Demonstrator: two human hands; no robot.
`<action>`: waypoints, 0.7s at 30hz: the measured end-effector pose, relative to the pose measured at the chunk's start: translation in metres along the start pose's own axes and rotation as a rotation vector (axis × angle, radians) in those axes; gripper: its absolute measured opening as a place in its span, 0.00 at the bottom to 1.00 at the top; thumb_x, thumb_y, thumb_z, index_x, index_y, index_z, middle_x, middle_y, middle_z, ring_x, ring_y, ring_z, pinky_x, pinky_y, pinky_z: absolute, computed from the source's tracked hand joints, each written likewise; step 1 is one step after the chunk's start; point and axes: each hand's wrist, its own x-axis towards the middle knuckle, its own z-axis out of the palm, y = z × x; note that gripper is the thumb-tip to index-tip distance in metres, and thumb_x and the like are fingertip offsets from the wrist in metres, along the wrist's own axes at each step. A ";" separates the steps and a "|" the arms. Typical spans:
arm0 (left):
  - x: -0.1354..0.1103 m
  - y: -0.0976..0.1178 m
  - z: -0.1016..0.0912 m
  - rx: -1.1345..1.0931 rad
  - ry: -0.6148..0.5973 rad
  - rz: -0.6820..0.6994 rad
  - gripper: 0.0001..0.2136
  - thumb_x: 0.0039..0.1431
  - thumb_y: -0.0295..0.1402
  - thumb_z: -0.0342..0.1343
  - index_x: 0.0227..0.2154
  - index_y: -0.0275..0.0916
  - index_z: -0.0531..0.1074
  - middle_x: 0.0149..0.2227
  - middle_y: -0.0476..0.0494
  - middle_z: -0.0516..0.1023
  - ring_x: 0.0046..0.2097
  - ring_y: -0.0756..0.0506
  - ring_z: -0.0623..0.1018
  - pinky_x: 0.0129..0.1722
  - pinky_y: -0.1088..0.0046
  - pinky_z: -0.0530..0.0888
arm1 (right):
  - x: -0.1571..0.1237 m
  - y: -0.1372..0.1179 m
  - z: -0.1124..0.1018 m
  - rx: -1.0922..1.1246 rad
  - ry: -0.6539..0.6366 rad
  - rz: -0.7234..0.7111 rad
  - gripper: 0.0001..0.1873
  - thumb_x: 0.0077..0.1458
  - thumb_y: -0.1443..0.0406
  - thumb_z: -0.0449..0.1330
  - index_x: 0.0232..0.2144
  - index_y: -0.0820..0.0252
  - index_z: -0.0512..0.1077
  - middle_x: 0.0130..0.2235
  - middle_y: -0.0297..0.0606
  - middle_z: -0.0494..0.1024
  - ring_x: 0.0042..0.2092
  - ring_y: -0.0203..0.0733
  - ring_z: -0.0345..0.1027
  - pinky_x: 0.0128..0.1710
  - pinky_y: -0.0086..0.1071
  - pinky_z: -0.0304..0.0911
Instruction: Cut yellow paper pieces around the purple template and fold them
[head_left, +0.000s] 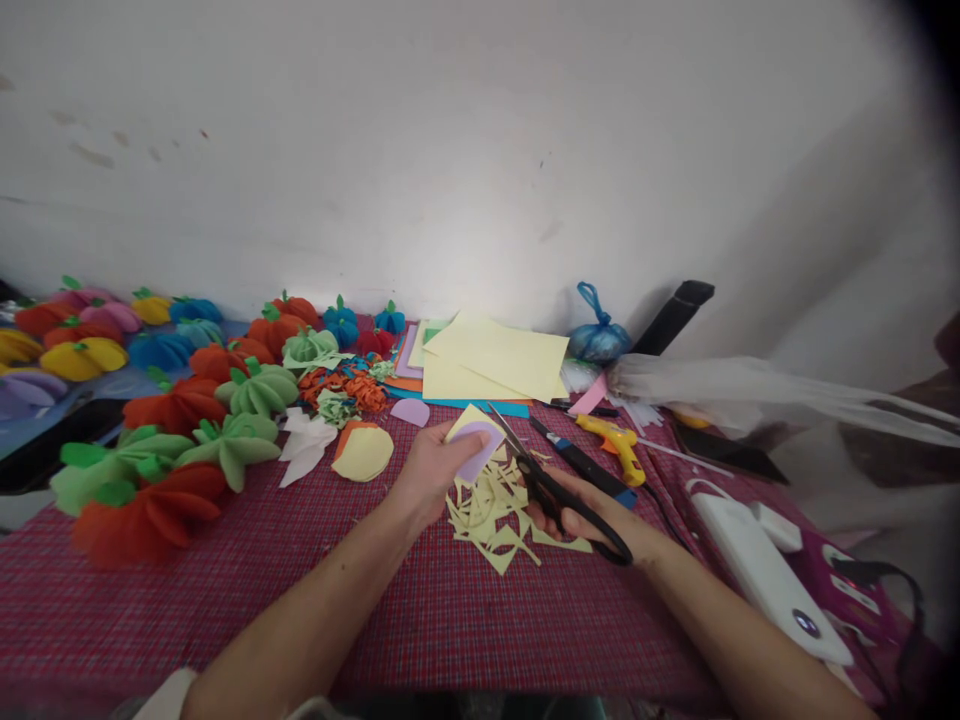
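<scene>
Over the middle of the table, my left hand (439, 462) pinches a rounded purple paper piece (480, 452) laid on a pale yellow sheet (466, 418). My right hand (577, 505) grips black-handled scissors (559, 492), fingers in the loops. The scissors' blades point up and left, close to the right edge of the held paper; whether they touch it I cannot tell. Beneath both hands lies a heap of pale yellow paper offcuts (487, 515). Left of my left hand rest a stack of cut yellow rounds (364, 454) and a purple half-round (410, 411).
Paper pumpkins (172, 405) in several colours crowd the left side. Yellow sheets (502, 355) lie at the back by the wall. To the right are a utility knife (581, 458), a yellow glue gun (615, 448), a white power bank (765, 565) and a blue tied bag (598, 340).
</scene>
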 end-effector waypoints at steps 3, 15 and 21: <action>0.000 -0.001 0.000 -0.002 -0.007 -0.003 0.10 0.42 0.33 0.61 0.28 0.32 0.73 0.23 0.45 0.76 0.22 0.50 0.73 0.23 0.75 0.68 | 0.000 -0.001 0.001 0.006 0.004 0.007 0.33 0.48 0.48 0.57 0.50 0.62 0.57 0.31 0.34 0.62 0.28 0.30 0.51 0.24 0.25 0.46; 0.000 0.000 0.000 -0.007 0.006 -0.004 0.10 0.41 0.33 0.62 0.28 0.32 0.74 0.23 0.45 0.76 0.22 0.50 0.73 0.23 0.76 0.68 | 0.001 -0.001 0.001 -0.029 0.018 0.000 0.31 0.49 0.49 0.56 0.49 0.63 0.58 0.30 0.33 0.61 0.27 0.30 0.50 0.24 0.25 0.47; 0.001 -0.002 -0.001 -0.003 0.006 -0.004 0.10 0.41 0.33 0.61 0.27 0.33 0.74 0.23 0.45 0.76 0.22 0.51 0.73 0.23 0.76 0.68 | 0.002 0.000 0.000 -0.046 0.012 -0.020 0.32 0.49 0.48 0.56 0.49 0.63 0.58 0.29 0.33 0.61 0.27 0.30 0.49 0.23 0.25 0.46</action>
